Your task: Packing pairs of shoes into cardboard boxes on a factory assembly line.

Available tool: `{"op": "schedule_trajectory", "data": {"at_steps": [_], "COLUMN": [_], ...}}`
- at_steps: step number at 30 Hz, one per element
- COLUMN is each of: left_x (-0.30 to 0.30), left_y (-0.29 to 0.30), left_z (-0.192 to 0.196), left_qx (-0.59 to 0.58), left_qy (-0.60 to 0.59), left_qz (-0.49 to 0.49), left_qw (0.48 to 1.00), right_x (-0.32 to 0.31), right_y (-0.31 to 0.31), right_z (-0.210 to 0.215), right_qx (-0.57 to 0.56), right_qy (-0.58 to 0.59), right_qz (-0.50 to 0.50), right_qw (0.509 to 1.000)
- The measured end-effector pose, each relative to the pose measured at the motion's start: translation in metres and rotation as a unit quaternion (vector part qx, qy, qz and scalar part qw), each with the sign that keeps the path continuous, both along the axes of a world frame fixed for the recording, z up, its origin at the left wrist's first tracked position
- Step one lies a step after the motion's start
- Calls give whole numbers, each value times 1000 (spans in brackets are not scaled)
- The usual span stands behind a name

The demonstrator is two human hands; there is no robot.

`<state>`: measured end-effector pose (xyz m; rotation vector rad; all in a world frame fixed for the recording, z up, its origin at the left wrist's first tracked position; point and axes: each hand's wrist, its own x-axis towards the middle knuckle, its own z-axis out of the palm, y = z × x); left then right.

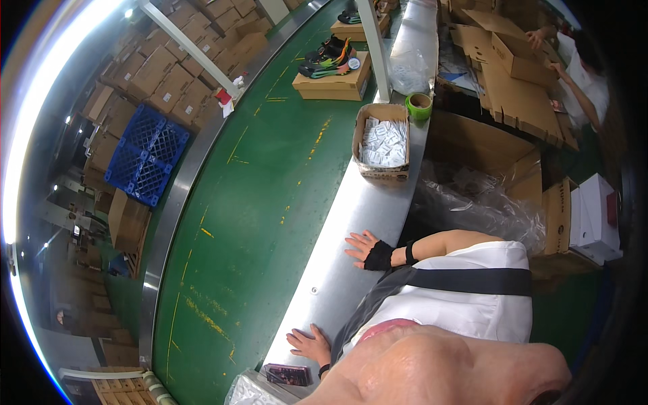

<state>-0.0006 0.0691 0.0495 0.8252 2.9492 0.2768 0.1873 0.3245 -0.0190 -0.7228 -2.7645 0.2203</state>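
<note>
My left hand (pixel 312 346) lies palm down with fingers spread on the metal edge (pixel 322 273) of a green conveyor belt (pixel 250 223). Close by it are a phone (pixel 287 374) in a dark pinkish case and a clear plastic bag (pixel 251 390). Farther along the same ledge rests my right hand (pixel 368 251), in a black fingerless glove, its fingers apart. Neither hand holds anything. Beyond the right hand stands an open carton (pixel 383 174) filled with small white packets (pixel 385 143). A green roll of tape (pixel 418 106) is beside it.
Dark sneakers with bright accents (pixel 327 59) sit on a brown shoebox (pixel 332 86) up the belt. A white post (pixel 374 50) rises by the ledge. At right, a co-worker (pixel 584 77) handles cardboard (pixel 523 61). Across the belt are a blue pallet (pixel 147 154) and stacked cartons (pixel 152 71).
</note>
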Motion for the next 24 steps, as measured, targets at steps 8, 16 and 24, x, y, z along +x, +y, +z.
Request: {"op": "schedule_trajectory", "data": {"at_steps": [8, 16, 24], "left_x": [-11, -33, -43], "left_y": [-5, -32, -37], "left_z": [-27, -91, -111], "left_qx": [-5, 12, 90], "left_qy": [10, 121, 80], "left_qz": [-11, -6, -13], "left_qw": [1000, 993, 993], "right_x": [4, 2, 1], "right_y": [3, 3, 2], "right_z": [-1, -2, 0], "right_qx": [4, -7, -11], "right_qy": [16, 24, 24], "right_qz": [-10, -11, -14], "right_qw": [1000, 1000, 1000]}}
